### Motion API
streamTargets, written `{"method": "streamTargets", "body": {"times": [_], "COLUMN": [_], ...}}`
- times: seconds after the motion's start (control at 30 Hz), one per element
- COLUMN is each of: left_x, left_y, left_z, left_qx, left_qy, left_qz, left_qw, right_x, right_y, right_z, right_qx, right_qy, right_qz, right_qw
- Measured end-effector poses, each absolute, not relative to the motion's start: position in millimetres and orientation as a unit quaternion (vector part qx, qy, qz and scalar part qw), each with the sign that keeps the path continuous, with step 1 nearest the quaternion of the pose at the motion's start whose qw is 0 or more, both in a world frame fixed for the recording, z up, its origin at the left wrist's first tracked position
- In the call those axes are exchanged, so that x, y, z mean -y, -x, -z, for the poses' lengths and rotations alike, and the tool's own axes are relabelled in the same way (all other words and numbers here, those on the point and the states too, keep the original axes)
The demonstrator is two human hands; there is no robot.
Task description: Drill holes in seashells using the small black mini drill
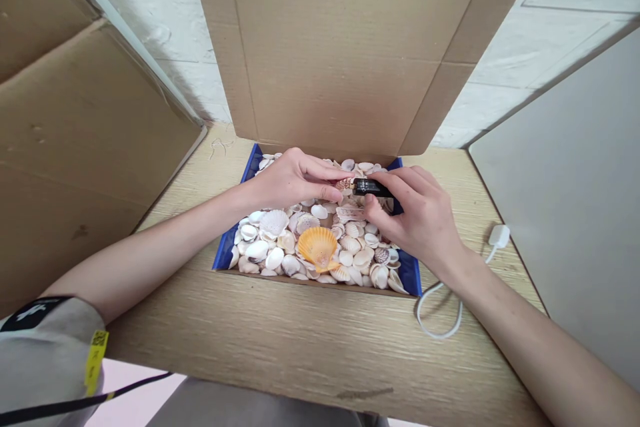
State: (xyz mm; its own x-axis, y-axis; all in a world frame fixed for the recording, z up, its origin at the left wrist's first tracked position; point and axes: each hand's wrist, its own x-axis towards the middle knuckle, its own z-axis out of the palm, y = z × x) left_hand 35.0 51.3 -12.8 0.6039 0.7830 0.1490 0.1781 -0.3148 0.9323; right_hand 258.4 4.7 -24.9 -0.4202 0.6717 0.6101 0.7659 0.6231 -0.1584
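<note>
My left hand (pixel 303 180) pinches a small ribbed brownish seashell (pixel 344 184) between thumb and fingers. In my right hand (pixel 415 207) is a black mini drill (pixel 367 187), held level and pointing left. Its brass-coloured tip meets or nearly meets the shell; the exact contact is too small to make out. Both hands are above an open cardboard box (pixel 330 281) with blue sides, filled with white and beige seashells (pixel 257 251). A large orange scallop shell (pixel 318 247) lies on top, near the front of the box.
The box's tall lid (pixel 330 47) stands upright behind it. A white cable (pixel 440 333) loops on the wooden table (pixel 280 327) at the right, with a white plug (pixel 499 236). Cardboard (pixel 85 140) stands at the left and a pale panel (pixel 575 167) at the right.
</note>
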Motion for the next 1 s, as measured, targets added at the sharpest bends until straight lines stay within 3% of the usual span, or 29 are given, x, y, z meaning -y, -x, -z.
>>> {"method": "streamTargets", "body": {"times": [1.0], "left_x": [-52.2], "left_y": [-33.8], "left_z": [17.1], "left_qx": [-0.307], "left_qy": [-0.749], "left_qz": [-0.314], "left_qw": [0.497], "right_x": [-5.5], "right_y": [-258.7], "right_z": [25.0], "right_qx": [0.841], "right_qy": [0.425], "right_qz": [0.053], "right_qw": [0.33]}}
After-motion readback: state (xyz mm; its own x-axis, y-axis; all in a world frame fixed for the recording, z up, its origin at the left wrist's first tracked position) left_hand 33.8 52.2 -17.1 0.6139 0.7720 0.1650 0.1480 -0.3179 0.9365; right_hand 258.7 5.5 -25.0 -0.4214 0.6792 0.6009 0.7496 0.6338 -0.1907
